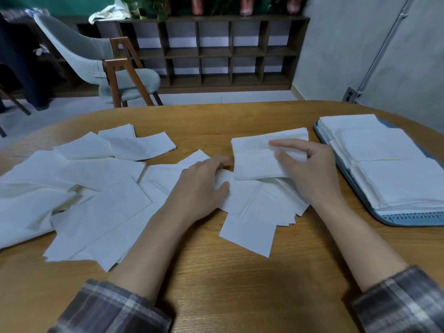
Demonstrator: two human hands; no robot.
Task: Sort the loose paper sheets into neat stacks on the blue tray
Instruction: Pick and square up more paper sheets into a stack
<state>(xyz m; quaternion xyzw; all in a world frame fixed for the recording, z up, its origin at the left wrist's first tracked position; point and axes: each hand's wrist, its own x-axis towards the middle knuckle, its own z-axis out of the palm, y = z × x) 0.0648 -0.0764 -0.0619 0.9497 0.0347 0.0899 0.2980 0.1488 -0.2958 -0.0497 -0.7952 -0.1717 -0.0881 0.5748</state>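
Head view: fingers of the right hand pinch the sheet bundle (left hand flat on loose sheets); square its edges first.

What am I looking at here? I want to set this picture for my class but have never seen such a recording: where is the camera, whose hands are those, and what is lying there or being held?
There is no machine: a person works with bare hands. The single picture comes from a wide-angle camera worn on the person's head, looking forward and down, so the arms enter from the bottom edge. On the wooden table lie many loose white sheets, scattered and overlapping, mostly to the left. At the right stands a blue tray already bearing neat stacks. The right hand pinches a small sheaf of sheets between thumb and fingers. The left hand rests on the loose sheets beside it.
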